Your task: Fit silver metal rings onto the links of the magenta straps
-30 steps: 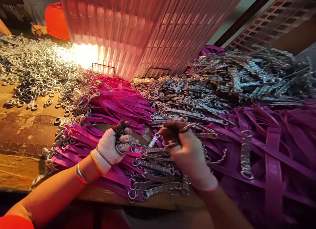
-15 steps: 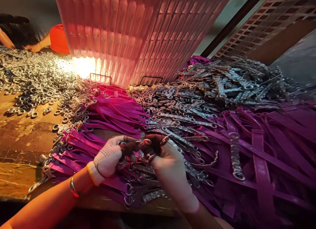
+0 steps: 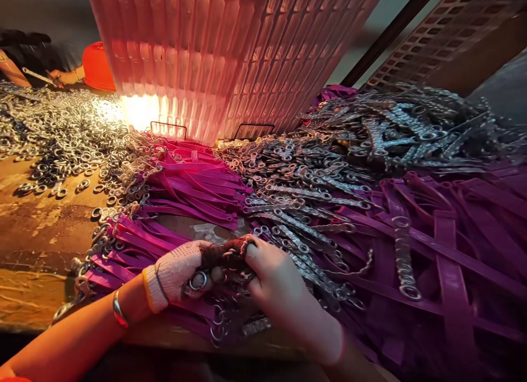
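Gloved hands, apart a second ago, are now meeting near the worktable's [image 3: 45,228] front edge, the left hand [image 3: 177,272] clamping a metal ring [image 3: 198,280] and the right hand [image 3: 274,286] closing on a chain [image 3: 230,256] that is risking snagging on the purple straps [image 3: 135,245] beneath

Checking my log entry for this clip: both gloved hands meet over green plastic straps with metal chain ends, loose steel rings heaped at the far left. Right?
Not quite: the plastic straps are magenta-purple, not green, as the head view shows. Both gloved hands, left hand and right hand, do meet over them, with loose steel rings heaped far left.

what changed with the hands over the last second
The right hand moved left and down to meet the left hand; both now pinch one chain piece together over the purple straps. The heaps of rings stayed put.
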Available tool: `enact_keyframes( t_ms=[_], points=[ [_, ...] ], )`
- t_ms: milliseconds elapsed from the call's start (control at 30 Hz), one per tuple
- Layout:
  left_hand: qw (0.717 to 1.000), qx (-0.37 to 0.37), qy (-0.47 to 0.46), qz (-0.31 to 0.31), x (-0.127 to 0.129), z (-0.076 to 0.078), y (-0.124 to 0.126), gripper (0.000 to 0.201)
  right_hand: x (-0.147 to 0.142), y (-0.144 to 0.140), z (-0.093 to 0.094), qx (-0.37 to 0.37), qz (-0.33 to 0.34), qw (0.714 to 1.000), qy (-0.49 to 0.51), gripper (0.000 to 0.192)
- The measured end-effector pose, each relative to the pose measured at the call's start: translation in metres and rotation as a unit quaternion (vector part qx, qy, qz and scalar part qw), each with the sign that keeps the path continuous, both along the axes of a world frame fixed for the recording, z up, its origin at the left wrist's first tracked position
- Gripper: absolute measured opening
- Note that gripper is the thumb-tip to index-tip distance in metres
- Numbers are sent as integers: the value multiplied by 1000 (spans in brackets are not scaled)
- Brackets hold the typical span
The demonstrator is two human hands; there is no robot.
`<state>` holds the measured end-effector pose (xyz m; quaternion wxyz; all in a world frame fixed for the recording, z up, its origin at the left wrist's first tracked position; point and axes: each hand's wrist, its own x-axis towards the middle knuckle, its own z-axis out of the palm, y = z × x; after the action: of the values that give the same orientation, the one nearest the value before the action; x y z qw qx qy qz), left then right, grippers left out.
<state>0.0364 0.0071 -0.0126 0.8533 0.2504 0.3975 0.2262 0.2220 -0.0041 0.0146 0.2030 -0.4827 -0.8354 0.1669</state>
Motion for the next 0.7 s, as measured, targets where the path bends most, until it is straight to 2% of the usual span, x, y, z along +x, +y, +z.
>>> enact_keyframes(
  t_ms=[100,200,267,333,400,467,533,600,700],
  points=[
    [999,46,17,13,-2,9,2,35,3,3,4,-71,-46,995,-52,21],
    [993,105,51,3,0,13,6,27,4,7,10,-145,-68,985,-64,16],
    [992,114,61,0,3,11,9,21,1,6,10,-153,-77,983,-66,17],
    [995,94,42,16,6,8,11,18,-5,2,6,-108,-94,988,-58,14],
    [996,70,11,53,10,6,14,20,-12,-2,-1,-62,-118,991,-11,15],
    [995,46,-6,87,13,7,17,18,-17,-3,-6,-99,-129,984,73,20],
    [994,0,-19,104,15,10,21,13,-17,1,-8,-196,-127,964,127,20],
    [991,-72,-58,101,15,13,26,12,-10,11,-6,-234,-142,955,113,23],
    [967,-129,-155,158,10,17,34,18,4,31,-4,-157,-202,966,21,24]
  ],
)
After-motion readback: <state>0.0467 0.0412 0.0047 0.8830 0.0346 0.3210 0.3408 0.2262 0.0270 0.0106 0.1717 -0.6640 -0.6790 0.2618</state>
